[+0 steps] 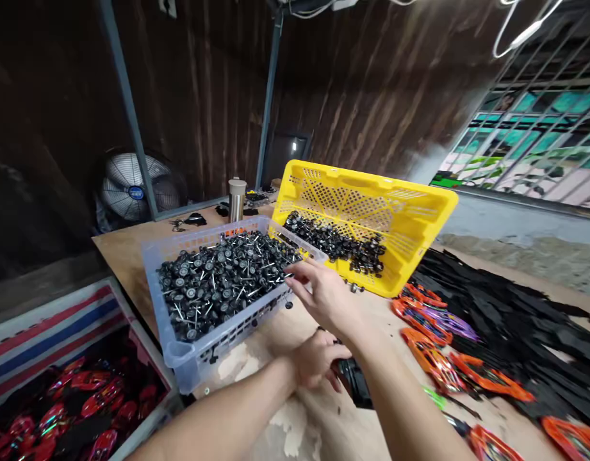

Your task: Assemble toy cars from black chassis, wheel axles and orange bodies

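My right hand (326, 294) is at the near right corner of a clear plastic crate (189, 362), its thumb and fingers pinched on a wheel axle. One small black wheel (289, 305) of that axle hangs below the fingertips. The crate is heaped with black toy wheels on silvery axles (227, 275). Lower down, my left hand (318, 362) is closed around a black plastic toy car part (355, 379), partly hidden by my right forearm. Orange toy car shells (434, 362) lie to the right.
A tilted yellow basket (419, 237) holds more small black parts (333, 240). Flat black pieces (506, 307) cover the right side of the table (256, 390). At lower left stands a striped bin (49, 333) with red car shells (90, 397). Behind are a steel tumbler (236, 202) and a fan (131, 186).
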Action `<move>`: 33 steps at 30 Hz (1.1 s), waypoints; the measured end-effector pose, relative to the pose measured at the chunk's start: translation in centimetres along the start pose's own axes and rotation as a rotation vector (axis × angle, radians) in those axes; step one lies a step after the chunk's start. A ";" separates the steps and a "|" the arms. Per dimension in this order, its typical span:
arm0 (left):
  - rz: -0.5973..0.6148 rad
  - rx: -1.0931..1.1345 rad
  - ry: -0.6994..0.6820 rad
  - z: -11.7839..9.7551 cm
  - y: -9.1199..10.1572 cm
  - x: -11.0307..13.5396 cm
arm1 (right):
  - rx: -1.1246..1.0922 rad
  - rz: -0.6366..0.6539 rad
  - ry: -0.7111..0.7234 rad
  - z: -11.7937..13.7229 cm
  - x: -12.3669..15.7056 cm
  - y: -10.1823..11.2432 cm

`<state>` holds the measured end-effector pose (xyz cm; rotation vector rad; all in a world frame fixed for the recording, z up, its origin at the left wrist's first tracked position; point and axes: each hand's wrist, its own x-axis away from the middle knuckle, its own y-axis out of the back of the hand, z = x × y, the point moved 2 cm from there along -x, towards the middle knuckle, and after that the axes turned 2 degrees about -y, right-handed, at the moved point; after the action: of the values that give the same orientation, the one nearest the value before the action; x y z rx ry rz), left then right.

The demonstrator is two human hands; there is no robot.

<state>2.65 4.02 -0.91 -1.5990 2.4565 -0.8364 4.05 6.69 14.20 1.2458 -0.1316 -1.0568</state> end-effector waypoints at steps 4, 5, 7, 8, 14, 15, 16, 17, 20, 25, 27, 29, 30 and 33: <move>-0.188 0.075 -0.044 -0.4 1.2 -0.2 | 0.220 -0.044 -0.167 -3.2 -5.7 -2.2; -0.254 0.099 -0.065 -0.4 1.8 -0.5 | 0.272 -0.069 -0.243 -5.5 -6.1 -2.1; -0.376 0.149 -0.108 -0.5 2.9 -1.2 | 0.372 -0.084 -0.397 -10.7 -5.6 -1.5; -0.418 0.171 -0.124 -0.6 3.3 -1.6 | 0.423 -0.075 -0.479 -13.3 -4.8 -1.1; -0.427 0.219 -0.112 -0.2 3.3 -2.5 | 0.609 0.141 -0.702 -22.7 2.5 -1.9; -0.404 0.209 -0.110 -0.2 3.1 -2.4 | 0.622 0.167 -0.701 -23.1 3.3 -2.5; -0.380 0.197 -0.112 -0.1 2.9 -2.3 | 0.635 0.183 -0.701 -23.3 4.0 -3.0; -0.358 0.184 -0.117 -0.1 2.8 -2.1 | 0.646 0.193 -0.705 -23.4 4.4 -3.5; -0.318 0.160 -0.125 -0.2 2.5 -1.9 | 0.667 0.211 -0.726 -23.3 5.0 -4.2; -0.305 0.135 -0.135 -0.7 2.5 -1.6 | 0.615 0.315 -0.789 -21.9 6.6 -3.4; -0.316 0.126 -0.135 -0.8 2.5 -1.5 | 0.565 0.366 -0.807 -20.8 8.1 -2.6; -0.327 0.114 -0.135 -0.8 2.6 -1.6 | 0.522 0.385 -0.801 -19.3 9.7 -1.8; -0.331 0.106 -0.134 -0.7 2.6 -1.6 | 0.506 0.381 -0.786 -18.5 10.4 -1.4; -0.336 0.073 -0.134 -0.5 2.7 -1.7 | 0.463 0.360 -0.672 -16.2 11.8 -0.5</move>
<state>1.06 6.53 -2.15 -2.0015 2.0748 -0.8165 20.00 9.77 2.43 1.1590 -1.1267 -1.1195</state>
